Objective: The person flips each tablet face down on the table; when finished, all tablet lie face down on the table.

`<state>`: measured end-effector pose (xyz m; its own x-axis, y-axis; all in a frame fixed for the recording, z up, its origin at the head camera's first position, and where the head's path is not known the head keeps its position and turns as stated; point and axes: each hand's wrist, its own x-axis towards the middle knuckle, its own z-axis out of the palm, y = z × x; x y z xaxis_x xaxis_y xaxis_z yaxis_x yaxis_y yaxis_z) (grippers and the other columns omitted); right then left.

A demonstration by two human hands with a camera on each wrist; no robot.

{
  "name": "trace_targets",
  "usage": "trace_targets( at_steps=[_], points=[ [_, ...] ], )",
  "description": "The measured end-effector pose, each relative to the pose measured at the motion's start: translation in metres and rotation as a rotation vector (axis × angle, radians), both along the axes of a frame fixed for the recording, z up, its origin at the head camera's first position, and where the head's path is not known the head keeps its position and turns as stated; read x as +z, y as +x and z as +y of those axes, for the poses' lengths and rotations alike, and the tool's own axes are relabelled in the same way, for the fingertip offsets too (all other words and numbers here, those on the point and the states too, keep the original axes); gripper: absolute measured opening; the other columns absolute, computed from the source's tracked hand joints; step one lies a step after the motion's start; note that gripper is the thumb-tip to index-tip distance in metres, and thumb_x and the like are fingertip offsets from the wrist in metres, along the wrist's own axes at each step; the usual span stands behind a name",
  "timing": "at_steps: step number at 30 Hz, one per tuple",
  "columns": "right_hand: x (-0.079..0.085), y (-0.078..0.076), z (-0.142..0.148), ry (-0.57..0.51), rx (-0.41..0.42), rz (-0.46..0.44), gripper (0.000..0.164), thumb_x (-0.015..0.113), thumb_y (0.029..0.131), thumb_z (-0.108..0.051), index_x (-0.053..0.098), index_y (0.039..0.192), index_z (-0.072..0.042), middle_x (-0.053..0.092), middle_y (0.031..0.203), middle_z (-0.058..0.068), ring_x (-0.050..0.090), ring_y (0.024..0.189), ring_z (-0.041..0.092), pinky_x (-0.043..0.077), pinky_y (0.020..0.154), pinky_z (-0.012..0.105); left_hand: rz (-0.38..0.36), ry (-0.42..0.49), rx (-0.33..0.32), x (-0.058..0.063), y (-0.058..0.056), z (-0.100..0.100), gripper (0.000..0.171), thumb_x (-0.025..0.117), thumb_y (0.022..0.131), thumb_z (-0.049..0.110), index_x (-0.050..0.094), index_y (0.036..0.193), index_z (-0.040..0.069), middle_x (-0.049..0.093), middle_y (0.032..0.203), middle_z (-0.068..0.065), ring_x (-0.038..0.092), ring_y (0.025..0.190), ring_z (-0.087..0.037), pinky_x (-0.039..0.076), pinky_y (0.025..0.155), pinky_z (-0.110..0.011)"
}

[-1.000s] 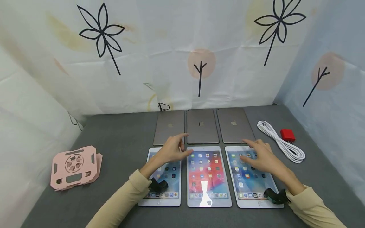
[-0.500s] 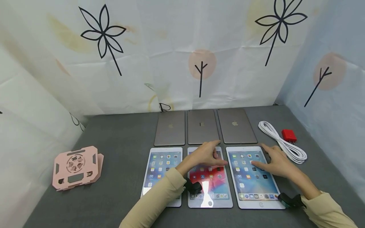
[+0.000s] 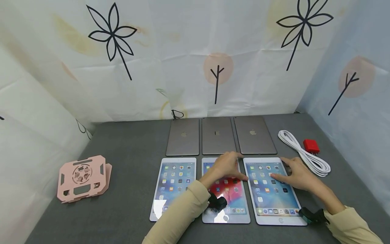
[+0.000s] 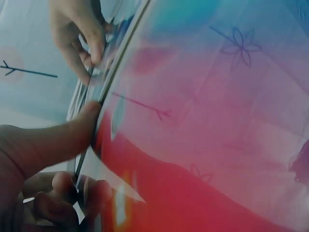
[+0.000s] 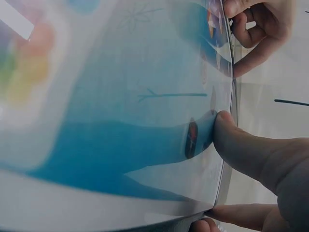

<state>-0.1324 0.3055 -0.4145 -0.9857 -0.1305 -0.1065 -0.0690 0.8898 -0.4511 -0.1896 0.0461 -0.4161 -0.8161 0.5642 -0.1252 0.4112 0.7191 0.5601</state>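
Three white-framed tablets with lit screens lie face up in a row: a left tablet [image 3: 175, 189], a middle tablet with a red-blue screen [image 3: 234, 201], and a blue-screened right tablet [image 3: 271, 200]. My left hand [image 3: 226, 166] reaches over the middle tablet, its thumb and index finger spread along the right tablet's left edge. My right hand [image 3: 300, 173] is at the right tablet's upper right edge, thumb [image 5: 236, 135] over the screen and index finger near the corner. Whether the thumbs press the tablet cannot be told. Some fingers are hidden.
Behind lie three grey tablets face down: left [image 3: 182, 140], middle [image 3: 217, 139] and right [image 3: 254, 135]. A coiled white cable [image 3: 318, 166] and a red plug adapter [image 3: 311, 146] sit at the right. Pink slotted panels [image 3: 82, 181] lie at the far left.
My left hand has moved right, from the left and middle tablets to the right tablet's left edge. The right hand has shifted right, to that tablet's right edge.
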Motion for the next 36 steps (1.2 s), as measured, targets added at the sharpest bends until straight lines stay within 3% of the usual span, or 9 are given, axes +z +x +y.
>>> trace_targets(
  at_steps=[8, 15, 17, 21, 23, 29, 34, 36],
  points=[
    [0.002, 0.001, -0.001, -0.041, -0.015, -0.059, 0.090, 0.080, 0.088, -0.034, 0.037, 0.140, 0.026, 0.050, 0.116, 0.039, 0.061, 0.093, 0.038, 0.057, 0.071, 0.043, 0.000, 0.042, 0.023, -0.004, 0.007, 0.000, 0.078, 0.092, 0.075, 0.039, 0.061, 0.143, 0.013, 0.053, 0.057, 0.009, 0.045, 0.044, -0.003, 0.033, 0.044, -0.015],
    [0.006, -0.002, -0.002, -0.172, -0.025, -0.164, 0.089, 0.078, 0.091, -0.028, 0.030, 0.144, 0.026, 0.057, 0.110, 0.028, 0.058, 0.090, 0.027, 0.053, 0.067, 0.031, 0.093, 0.000, 0.059, -0.010, 0.012, 0.003, 0.082, 0.089, 0.076, 0.050, 0.060, 0.145, 0.017, 0.054, 0.062, 0.010, 0.044, 0.052, -0.001, 0.034, 0.048, -0.016],
    [0.006, -0.003, -0.001, -0.202, -0.045, -0.202, 0.090, 0.077, 0.092, -0.026, 0.026, 0.146, 0.025, 0.056, 0.113, 0.029, 0.056, 0.094, 0.030, 0.053, 0.071, 0.033, 0.107, -0.003, 0.070, -0.011, 0.013, 0.004, 0.081, 0.089, 0.075, 0.050, 0.060, 0.144, 0.017, 0.053, 0.062, 0.010, 0.042, 0.053, -0.001, 0.032, 0.048, -0.017],
    [0.005, -0.004, 0.001, -0.259, -0.089, -0.271, 0.090, 0.073, 0.094, -0.020, 0.017, 0.150, 0.023, 0.044, 0.130, 0.040, 0.050, 0.109, 0.046, 0.052, 0.089, 0.052, 0.113, -0.010, 0.087, -0.010, 0.012, 0.006, 0.081, 0.090, 0.074, 0.050, 0.062, 0.143, 0.018, 0.051, 0.057, 0.010, 0.040, 0.051, -0.002, 0.028, 0.045, -0.017],
    [0.005, -0.004, 0.003, -0.296, -0.100, -0.283, 0.088, 0.072, 0.094, -0.015, 0.016, 0.151, 0.021, 0.040, 0.135, 0.041, 0.049, 0.112, 0.046, 0.048, 0.093, 0.058, 0.114, -0.020, 0.095, -0.010, 0.012, 0.007, 0.081, 0.090, 0.072, 0.051, 0.063, 0.142, 0.018, 0.051, 0.056, 0.010, 0.040, 0.055, -0.002, 0.029, 0.046, -0.017],
    [0.013, -0.006, 0.013, -0.412, -0.065, -0.308, 0.081, 0.068, 0.093, -0.005, 0.019, 0.154, 0.013, 0.048, 0.132, 0.035, 0.058, 0.106, 0.028, 0.048, 0.094, 0.052, 0.109, -0.031, 0.128, -0.010, 0.012, 0.009, 0.082, 0.092, 0.070, 0.050, 0.065, 0.140, 0.019, 0.053, 0.057, 0.010, 0.043, 0.055, -0.002, 0.030, 0.045, -0.017],
    [0.022, -0.006, 0.021, -0.459, 0.006, -0.357, 0.084, 0.065, 0.095, -0.005, 0.011, 0.158, 0.010, 0.052, 0.135, 0.033, 0.063, 0.106, 0.022, 0.050, 0.094, 0.048, 0.102, 0.011, 0.137, -0.008, 0.014, 0.011, 0.076, 0.094, 0.070, 0.045, 0.068, 0.135, 0.016, 0.054, 0.067, 0.008, 0.044, 0.057, -0.003, 0.032, 0.048, -0.018],
    [0.025, -0.005, 0.023, -0.480, 0.016, -0.375, 0.086, 0.064, 0.096, -0.005, 0.007, 0.159, 0.009, 0.053, 0.135, 0.033, 0.065, 0.104, 0.022, 0.051, 0.093, 0.046, 0.110, 0.021, 0.131, -0.008, 0.014, 0.011, 0.067, 0.094, 0.070, 0.044, 0.072, 0.126, 0.015, 0.055, 0.073, 0.008, 0.044, 0.061, -0.004, 0.033, 0.050, -0.018]
  ],
)
